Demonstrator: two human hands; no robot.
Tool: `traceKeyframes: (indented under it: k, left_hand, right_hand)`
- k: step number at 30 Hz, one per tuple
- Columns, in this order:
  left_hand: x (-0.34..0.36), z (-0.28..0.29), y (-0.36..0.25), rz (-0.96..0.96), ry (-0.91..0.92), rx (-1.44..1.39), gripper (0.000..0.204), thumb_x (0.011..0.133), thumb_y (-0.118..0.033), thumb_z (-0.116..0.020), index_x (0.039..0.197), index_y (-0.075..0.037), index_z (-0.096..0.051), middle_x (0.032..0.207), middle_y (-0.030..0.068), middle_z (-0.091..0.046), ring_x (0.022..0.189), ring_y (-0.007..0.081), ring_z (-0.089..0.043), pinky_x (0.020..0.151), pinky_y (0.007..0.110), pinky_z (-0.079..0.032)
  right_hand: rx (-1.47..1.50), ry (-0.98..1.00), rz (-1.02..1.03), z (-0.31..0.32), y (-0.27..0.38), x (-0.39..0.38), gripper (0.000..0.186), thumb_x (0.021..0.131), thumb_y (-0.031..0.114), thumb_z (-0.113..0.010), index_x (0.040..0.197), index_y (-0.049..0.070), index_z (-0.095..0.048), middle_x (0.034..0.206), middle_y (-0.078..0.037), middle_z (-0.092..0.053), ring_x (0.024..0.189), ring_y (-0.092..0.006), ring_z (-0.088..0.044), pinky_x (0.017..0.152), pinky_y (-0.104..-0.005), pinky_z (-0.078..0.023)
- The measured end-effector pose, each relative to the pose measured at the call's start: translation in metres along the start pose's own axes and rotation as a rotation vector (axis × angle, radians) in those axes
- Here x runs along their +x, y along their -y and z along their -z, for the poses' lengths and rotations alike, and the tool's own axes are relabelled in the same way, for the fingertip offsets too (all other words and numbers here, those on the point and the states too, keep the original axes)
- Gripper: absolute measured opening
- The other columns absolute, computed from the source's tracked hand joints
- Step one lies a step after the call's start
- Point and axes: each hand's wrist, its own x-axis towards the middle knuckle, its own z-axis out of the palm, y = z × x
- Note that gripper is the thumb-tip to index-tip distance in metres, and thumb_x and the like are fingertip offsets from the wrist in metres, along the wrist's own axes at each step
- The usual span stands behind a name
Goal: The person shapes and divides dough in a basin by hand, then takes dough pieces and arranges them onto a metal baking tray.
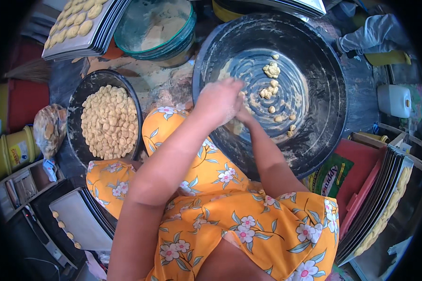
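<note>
While both hands are over the near left part of a big black basin (330, 89), they overlap so much that it's tricky to sort out what's what. The left hand (219, 100) is uppermost and a bit blurred, and the right hand (241, 114) is mostly tucked behind it. Honestly can't make out whether the fingers on either one are curled around something or loose, sorry.

As for the dough lumps (271, 70), they're sitting on the ridged, floury bottom of that basin, just right of the hands, in a rough line from the far side toward the near right. A couple are clumped together, the rest are little single bits.

Off to the left there's a smaller black basin (76, 124) with a big heap of dough pieces (109, 122) in it. Beyond the two basins, a green tub (192, 30) has flour (162, 30) inside, and next to it is a stack of trays (86, 44), the top one covered in flattened dough rounds (72, 31). Way over on the right sits a white jug (393, 100).
</note>
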Motion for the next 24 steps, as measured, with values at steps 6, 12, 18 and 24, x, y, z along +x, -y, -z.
traceKeyframes:
  k: [6, 12, 18, 24]
  left_hand:
    - [0.017, -0.006, 0.030, 0.130, 0.283, 0.053, 0.032, 0.085, -0.023, -0.057, 0.111, -0.006, -0.059, 0.107, 0.0197, -0.061, 0.101, 0.0371, -0.058, 0.086, 0.044, -0.046]
    - [0.019, -0.003, 0.036, 0.212, 0.355, 0.062, 0.032, 0.085, -0.025, -0.057, 0.110, -0.005, -0.059, 0.102, 0.0212, -0.062, 0.099, 0.0376, -0.058, 0.085, 0.046, -0.046]
    - [0.031, -0.010, 0.039, 0.159, 0.358, 0.078, 0.033, 0.085, -0.026, -0.058, 0.110, -0.005, -0.058, 0.100, 0.0214, -0.063, 0.098, 0.0381, -0.058, 0.085, 0.047, -0.045]
    - [0.033, -0.014, 0.049, 0.191, 0.352, 0.066, 0.035, 0.084, -0.028, -0.058, 0.110, -0.004, -0.059, 0.103, 0.0206, -0.063, 0.100, 0.0373, -0.058, 0.085, 0.046, -0.046]
  right_hand:
    - [-0.148, -0.798, -0.305, 0.103, 0.005, 0.028, 0.074, 0.068, 0.033, -0.075, 0.132, 0.014, -0.044, 0.140, -0.023, -0.032, 0.116, -0.0348, -0.048, 0.092, -0.0436, -0.042]
    - [-0.768, -0.668, -0.186, 0.061, 0.038, 0.046, 0.078, 0.072, 0.043, -0.071, 0.140, 0.024, -0.037, 0.150, -0.019, -0.018, 0.137, -0.0416, -0.018, 0.107, -0.0613, -0.014]
    - [-0.703, -0.244, -0.051, -0.030, 0.081, 0.055, 0.070, 0.073, 0.042, -0.066, 0.137, 0.026, -0.041, 0.150, -0.011, -0.025, 0.137, -0.0335, -0.025, 0.107, -0.0565, -0.023]
    - [-0.834, 0.468, -0.028, 0.001, 0.047, 0.023, 0.073, 0.065, 0.046, -0.070, 0.130, 0.021, -0.047, 0.141, -0.016, -0.033, 0.126, -0.0354, -0.038, 0.097, -0.0507, -0.040]
